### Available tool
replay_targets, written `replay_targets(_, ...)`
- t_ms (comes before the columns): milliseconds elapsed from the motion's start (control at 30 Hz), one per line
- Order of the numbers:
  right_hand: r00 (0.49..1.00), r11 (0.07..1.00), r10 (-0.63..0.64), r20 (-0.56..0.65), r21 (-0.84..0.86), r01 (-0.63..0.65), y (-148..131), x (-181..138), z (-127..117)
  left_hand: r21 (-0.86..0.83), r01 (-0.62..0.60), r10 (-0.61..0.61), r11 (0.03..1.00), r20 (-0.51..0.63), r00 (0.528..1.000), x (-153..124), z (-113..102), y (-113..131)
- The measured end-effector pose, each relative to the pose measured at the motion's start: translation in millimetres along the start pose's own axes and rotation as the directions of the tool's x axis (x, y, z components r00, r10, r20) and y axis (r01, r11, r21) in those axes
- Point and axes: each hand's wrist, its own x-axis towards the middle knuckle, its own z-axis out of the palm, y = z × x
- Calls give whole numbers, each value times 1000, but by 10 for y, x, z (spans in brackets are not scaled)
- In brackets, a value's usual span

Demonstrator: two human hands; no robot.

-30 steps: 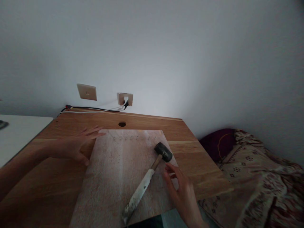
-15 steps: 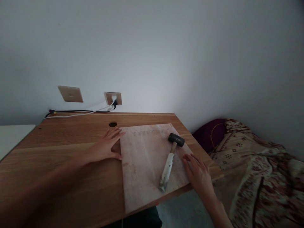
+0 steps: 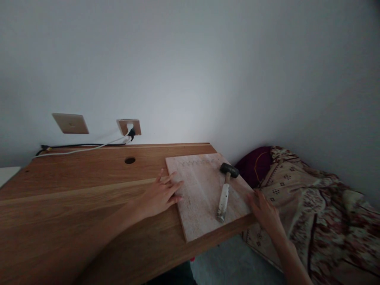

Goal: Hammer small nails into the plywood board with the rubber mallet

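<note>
A pale wooden board (image 3: 198, 198) lies flat near the right end of the wooden table, its right side at the table's edge. On top rests a hammer (image 3: 224, 198) with a black head and a worn white handle, untouched by either hand. My left hand (image 3: 162, 194) has its fingers spread, with fingertips on the board's left edge. At the opposite side, my right hand (image 3: 265, 213) grips the board's right edge near the front corner; its fingertips are partly hidden. A row of small marks runs along the board's far edge.
The table (image 3: 89, 198) reaches back to the wall, with a round cable hole (image 3: 130, 160). White and black cables (image 3: 97, 145) run to a wall socket (image 3: 130, 127). To the right are a purple cushion (image 3: 255, 164) and patterned bedding (image 3: 320, 209).
The board, with the hammer on it, has slid right and a little away from the table's front edge. Both hands have moved along with it. The view has shifted slightly.
</note>
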Motion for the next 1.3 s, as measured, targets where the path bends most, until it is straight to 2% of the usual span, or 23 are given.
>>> replay_targets(167,994,992,-106,-15,64,107,-169,-36,-132,108,84,-82,991,-29,996,-81,-125,94)
replay_targets(333,968,966,-239,-71,80,244,-652,-379,-223,204,267,-253,942,-95,963,-455,-296,141)
replay_targets(400,947,942,-319,-32,94,321,-839,-530,-266,214,373,-350,903,-136,927,-724,-362,150)
replay_targets(533,905,902,-425,27,97,421,-1101,-746,-352,220,577,-551,787,-173,817,-1318,-497,200)
replay_targets(600,890,888,-455,31,96,450,-1208,-748,-384,220,641,-626,735,-141,767,-1524,-570,213)
replay_targets(667,896,892,-443,21,110,439,-1344,-626,-404,211,693,-688,690,-109,718,-1602,-640,174)
replay_targets(733,922,913,-387,8,138,383,-1547,-359,-417,198,726,-721,659,-107,684,-1541,-693,57)
replay_targets(767,927,916,-374,41,173,362,-1677,-177,-420,186,732,-725,655,-116,679,-1467,-707,-31)
replay_targets(833,915,904,-383,124,252,344,-1990,240,-415,150,717,-703,681,-140,697,-1270,-709,-246)
replay_targets(933,852,907,-401,336,277,318,-2501,824,-342,48,635,-619,771,-174,766,-976,-656,-568)
replay_targets(1000,828,905,-414,379,272,327,-2781,1076,-234,-19,602,-596,798,-172,784,-845,-612,-715)
replay_targets(1133,786,894,-431,442,326,307,-3056,1235,43,-122,589,-601,799,-182,778,-742,-575,-818)
replay_targets(1200,793,880,-432,430,392,267,-3067,1245,131,-167,576,-599,800,-192,777,-732,-581,-820)
replay_targets(1300,830,819,-430,355,541,193,-2993,1289,157,-240,576,-618,782,-178,766,-718,-599,-826)
